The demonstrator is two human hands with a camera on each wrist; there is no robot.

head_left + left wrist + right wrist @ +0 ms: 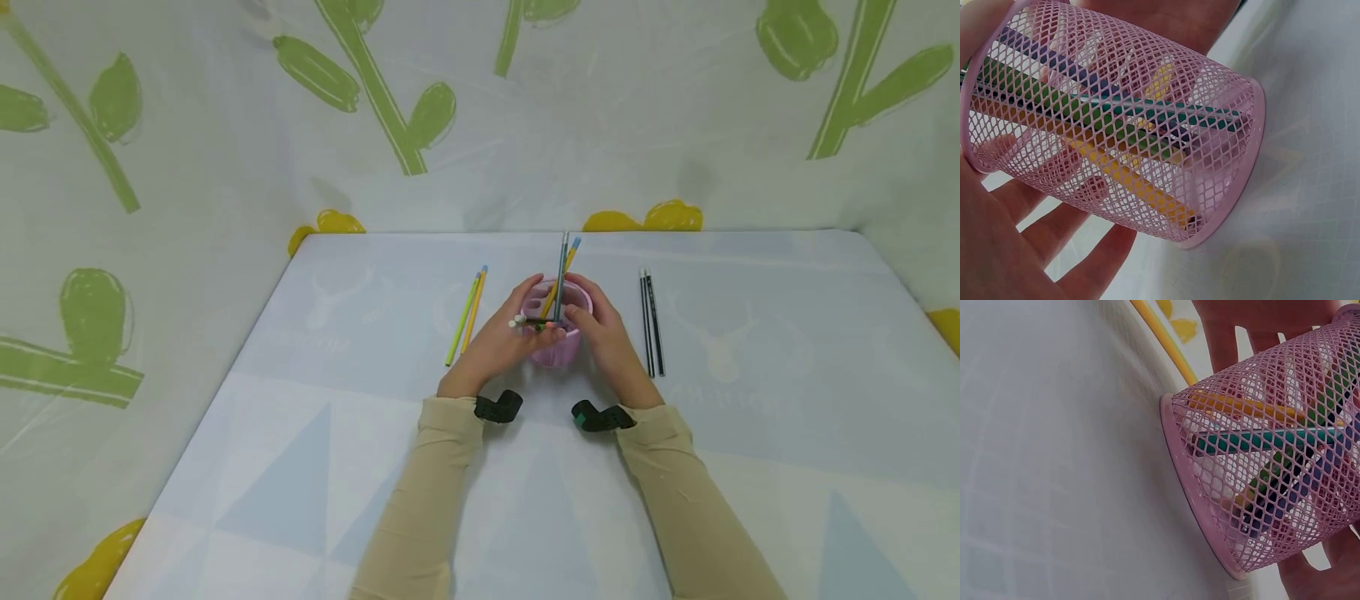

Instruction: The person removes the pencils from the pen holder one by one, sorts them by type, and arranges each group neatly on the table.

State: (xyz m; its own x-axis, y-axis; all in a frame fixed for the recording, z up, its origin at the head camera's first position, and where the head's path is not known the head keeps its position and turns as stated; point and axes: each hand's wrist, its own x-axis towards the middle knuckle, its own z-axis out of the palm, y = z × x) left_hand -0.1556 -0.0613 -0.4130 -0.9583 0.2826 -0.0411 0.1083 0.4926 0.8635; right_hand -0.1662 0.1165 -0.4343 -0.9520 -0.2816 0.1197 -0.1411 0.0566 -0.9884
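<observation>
A pink mesh cup [558,343] stands mid-table with both hands wrapped round it. My left hand [501,340] curls about its left side and my right hand [609,342] about its right. Two pencils [562,271] stick up out of the cup. A short dark pencil [534,322] lies across the rim by my left thumb; I cannot tell which hand pinches it. In the left wrist view the cup [1116,119] lies against my palm [997,250], with yellow, green and purple pencils showing through the mesh. The right wrist view has the cup's base [1194,500] on the table.
Two yellow pencils [467,315] lie on the pale blue table [300,450] left of the cup, and two black ones [651,321] lie to its right. A leaf-print cloth wall [480,108] closes off the back and both sides.
</observation>
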